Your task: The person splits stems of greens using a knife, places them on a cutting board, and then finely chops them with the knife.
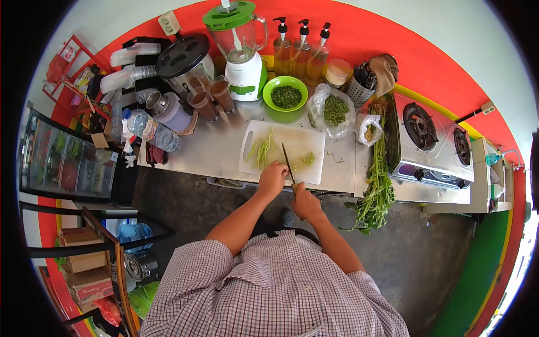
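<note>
Fingers of our right hand (307, 203) clench the knife (286, 156) handle; whether our left hand (272, 178) grips anything, we cannot tell. Around the blade, on the cutting board (315, 143), small cut pieces (308, 159) lie right, long stems (263, 151) left: we judge cutting partly done, those stems remaining. Beyond, our tabletop (339, 171) bears a green bowl (285, 115) of chopped greens (286, 96).

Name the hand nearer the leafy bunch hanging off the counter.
Right. The right hand, gripping the knife, is left of the leafy bunch; the left hand is farther left, at the cutting board.
</note>
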A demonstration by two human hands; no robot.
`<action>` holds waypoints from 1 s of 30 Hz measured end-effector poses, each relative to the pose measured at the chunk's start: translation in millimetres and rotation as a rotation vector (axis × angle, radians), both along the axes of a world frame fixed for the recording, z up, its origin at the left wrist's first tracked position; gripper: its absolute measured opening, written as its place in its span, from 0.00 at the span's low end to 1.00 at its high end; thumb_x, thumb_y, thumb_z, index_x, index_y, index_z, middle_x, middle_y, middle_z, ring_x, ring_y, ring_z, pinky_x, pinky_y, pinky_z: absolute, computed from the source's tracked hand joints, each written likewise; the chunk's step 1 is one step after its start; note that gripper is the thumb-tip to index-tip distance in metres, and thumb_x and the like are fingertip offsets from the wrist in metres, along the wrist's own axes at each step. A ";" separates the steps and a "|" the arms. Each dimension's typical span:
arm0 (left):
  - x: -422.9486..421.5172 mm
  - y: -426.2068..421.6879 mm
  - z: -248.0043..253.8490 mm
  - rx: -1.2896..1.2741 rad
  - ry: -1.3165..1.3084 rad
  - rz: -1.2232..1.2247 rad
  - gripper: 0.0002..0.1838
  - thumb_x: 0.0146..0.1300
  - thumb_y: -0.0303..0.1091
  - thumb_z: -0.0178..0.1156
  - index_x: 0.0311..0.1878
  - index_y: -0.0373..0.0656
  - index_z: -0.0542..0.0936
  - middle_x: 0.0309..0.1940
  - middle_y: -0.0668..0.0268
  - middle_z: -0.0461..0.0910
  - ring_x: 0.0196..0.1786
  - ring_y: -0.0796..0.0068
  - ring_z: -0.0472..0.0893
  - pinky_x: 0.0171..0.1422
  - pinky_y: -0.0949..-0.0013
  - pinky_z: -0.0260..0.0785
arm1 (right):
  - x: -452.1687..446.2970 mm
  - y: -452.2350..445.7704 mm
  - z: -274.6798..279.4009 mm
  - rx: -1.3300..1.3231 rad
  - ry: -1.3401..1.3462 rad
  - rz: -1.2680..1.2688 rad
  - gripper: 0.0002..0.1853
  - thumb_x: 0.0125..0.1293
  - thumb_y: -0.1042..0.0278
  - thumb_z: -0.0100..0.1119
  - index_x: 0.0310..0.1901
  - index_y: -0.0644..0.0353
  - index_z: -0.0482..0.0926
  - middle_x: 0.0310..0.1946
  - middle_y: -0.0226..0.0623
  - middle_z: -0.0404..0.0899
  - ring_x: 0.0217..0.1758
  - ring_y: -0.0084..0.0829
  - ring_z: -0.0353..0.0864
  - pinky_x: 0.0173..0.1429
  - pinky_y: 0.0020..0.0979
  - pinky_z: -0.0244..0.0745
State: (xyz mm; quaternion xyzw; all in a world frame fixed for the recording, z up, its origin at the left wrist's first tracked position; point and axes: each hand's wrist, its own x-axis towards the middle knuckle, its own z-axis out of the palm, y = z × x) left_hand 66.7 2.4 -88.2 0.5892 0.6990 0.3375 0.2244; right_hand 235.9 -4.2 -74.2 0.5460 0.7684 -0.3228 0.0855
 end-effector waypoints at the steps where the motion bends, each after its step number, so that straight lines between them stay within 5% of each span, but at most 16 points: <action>1: 0.2 0.6 0.8 0.006 0.008 -0.013 0.01 0.59 0.26 0.66 0.35 0.41 0.84 0.35 0.57 0.80 0.41 0.50 0.82 0.45 0.52 0.74 | 3.9 -0.9 3.3 0.027 -0.037 0.036 0.31 0.64 0.62 0.63 0.62 0.68 0.61 0.41 0.60 0.86 0.44 0.58 0.88 0.50 0.54 0.83; 14: 13.4 35.6 5.5 -0.117 -0.037 -0.022 0.03 0.59 0.28 0.69 0.34 0.42 0.84 0.32 0.59 0.81 0.39 0.57 0.82 0.44 0.56 0.74 | 33.6 18.4 6.8 0.174 -0.092 -0.109 0.21 0.63 0.61 0.63 0.51 0.62 0.68 0.37 0.56 0.86 0.41 0.56 0.88 0.45 0.53 0.84; 25: 9.3 22.1 -2.5 0.110 -0.043 -0.088 0.06 0.60 0.29 0.68 0.39 0.40 0.87 0.34 0.59 0.83 0.41 0.54 0.81 0.46 0.56 0.74 | 9.0 3.0 26.1 0.102 -0.020 -0.141 0.19 0.63 0.66 0.61 0.49 0.65 0.67 0.37 0.60 0.85 0.41 0.59 0.88 0.46 0.54 0.84; 30: 5.9 20.0 -7.6 0.161 -0.127 -0.085 0.05 0.60 0.27 0.67 0.39 0.39 0.87 0.34 0.59 0.83 0.39 0.56 0.82 0.46 0.58 0.75 | 10.4 -7.3 42.6 0.108 -0.078 -0.060 0.27 0.67 0.65 0.56 0.63 0.75 0.66 0.35 0.53 0.87 0.38 0.52 0.90 0.43 0.48 0.85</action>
